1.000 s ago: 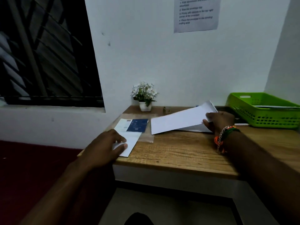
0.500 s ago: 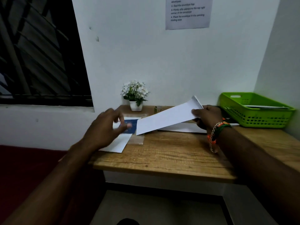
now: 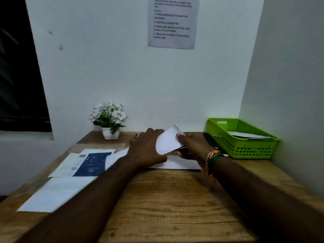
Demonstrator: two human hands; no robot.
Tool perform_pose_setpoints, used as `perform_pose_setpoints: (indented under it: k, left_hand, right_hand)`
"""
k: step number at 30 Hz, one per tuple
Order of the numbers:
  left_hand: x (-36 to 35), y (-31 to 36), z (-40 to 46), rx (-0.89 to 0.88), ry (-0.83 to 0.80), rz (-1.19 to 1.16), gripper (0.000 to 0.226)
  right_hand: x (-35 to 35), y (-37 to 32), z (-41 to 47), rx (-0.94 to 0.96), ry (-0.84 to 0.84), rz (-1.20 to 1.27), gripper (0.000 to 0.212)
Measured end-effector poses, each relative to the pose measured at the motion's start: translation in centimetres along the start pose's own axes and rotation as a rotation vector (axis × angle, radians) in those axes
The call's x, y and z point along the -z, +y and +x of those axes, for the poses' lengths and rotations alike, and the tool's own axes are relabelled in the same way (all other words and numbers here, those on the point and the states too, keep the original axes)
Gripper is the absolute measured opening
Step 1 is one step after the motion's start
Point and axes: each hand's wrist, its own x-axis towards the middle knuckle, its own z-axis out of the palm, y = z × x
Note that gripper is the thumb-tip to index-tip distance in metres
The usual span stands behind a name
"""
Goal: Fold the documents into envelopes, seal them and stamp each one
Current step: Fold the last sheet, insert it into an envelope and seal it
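Note:
A white sheet of paper (image 3: 168,141) is tilted up off the wooden desk (image 3: 166,199) near the back wall. My right hand (image 3: 191,146) pinches its right edge with the thumb on top. My left hand (image 3: 145,149) covers the sheet's left part; its fingers are hidden behind the paper. More white paper (image 3: 178,163) lies flat under both hands. A white envelope (image 3: 56,193) lies at the desk's front left, and a blue and white printed sheet (image 3: 87,163) lies behind it.
A green plastic basket (image 3: 245,146) holding papers stands at the back right against the side wall. A small white pot of white flowers (image 3: 110,120) stands at the back left. An instruction notice (image 3: 172,23) hangs on the wall.
My left hand left the envelope at the front left and came across to the raised sheet. The camera moved closer to the desk.

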Motion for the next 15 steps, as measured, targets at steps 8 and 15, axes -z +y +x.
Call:
perform_pose_setpoints:
  k: [8,15]
  left_hand:
    - [0.6,-1.9,-0.1,-0.099,0.033,0.108,0.107]
    - [0.0,-1.9,0.1,-0.148,0.022,0.193,0.113]
  right_hand:
    - [0.4,1.2,0.8,-0.073,-0.078,0.021,0.037]
    - [1.4,1.8,1.0,-0.008,-0.018,-0.063,0.020]
